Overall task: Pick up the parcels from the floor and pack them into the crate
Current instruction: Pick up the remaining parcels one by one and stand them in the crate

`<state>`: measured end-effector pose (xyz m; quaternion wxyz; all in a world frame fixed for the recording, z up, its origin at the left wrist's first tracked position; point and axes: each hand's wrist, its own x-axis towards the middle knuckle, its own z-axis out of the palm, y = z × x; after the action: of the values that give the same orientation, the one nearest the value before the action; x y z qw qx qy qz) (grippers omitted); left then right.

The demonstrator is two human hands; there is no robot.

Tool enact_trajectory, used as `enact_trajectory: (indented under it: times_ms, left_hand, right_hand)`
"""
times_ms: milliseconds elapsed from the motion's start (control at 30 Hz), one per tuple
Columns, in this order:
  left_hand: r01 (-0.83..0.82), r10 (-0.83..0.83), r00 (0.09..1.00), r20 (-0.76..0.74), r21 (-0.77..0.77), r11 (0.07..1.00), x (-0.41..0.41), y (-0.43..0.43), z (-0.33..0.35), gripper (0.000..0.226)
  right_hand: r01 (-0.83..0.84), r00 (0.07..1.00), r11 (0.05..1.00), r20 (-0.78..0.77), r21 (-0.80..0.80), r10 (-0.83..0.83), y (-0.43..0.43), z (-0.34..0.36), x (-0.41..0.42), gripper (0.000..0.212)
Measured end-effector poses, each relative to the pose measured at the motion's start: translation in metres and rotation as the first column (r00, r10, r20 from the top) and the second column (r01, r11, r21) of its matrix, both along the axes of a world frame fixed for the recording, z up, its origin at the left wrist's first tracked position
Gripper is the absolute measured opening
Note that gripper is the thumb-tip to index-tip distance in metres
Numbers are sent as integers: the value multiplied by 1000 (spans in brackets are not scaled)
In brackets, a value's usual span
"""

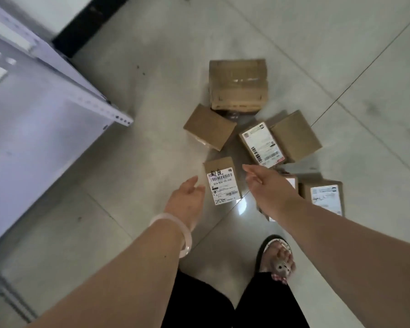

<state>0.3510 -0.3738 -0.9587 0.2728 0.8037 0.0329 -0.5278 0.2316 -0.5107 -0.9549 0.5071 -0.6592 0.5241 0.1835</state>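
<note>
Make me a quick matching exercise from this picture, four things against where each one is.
Things:
1. biggest box
2. handwritten-label box
3. bracelet
4. sandal

Places:
A. between the two hands
B. on the left wrist
C. farthest away in the pile
D. on the foot near the bottom of the picture

Pairs: 1-C, 2-A, 3-B, 4-D
</note>
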Motion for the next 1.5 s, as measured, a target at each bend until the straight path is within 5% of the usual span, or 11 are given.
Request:
enact_trajectory:
  times_ms: [233,367,500,700,967,1233,1500]
  left_hand:
    - [-202,189,962,-197,-46,978,-12,-8,-124,56]
    - [-242,204,947,-250,-134,961,-15,-14,-123,26]
    - [-304,260,941,-218,-198,932,2,-19,-79,24]
    - [-327,268,943,-197,-396,858,60,-53,69,28]
    - [-264,321,947,-29,-641,721,115,-70,385,29]
    - [-264,547,818,179,-728,633,79,24,641,33]
    - [-312,775,557,298,-790,528,5,189,783,34]
  right_hand:
    - [124,990,982,-88,141,-113,20,-130,8,48]
    - [211,977,969,-42,126,-208,32,-128,9,44]
    - [246,963,968,99,58,-251,28,-78,18,40]
    - [322,892,946,325,26,-313,-6,73,78,36]
    - [257,792,966,565,36,-231,-43,373,139,31]
    - [-168,597,985,792,-30,126,24,621,129,51]
    - [-571,284,801,872,-181,400,172,767,121,44]
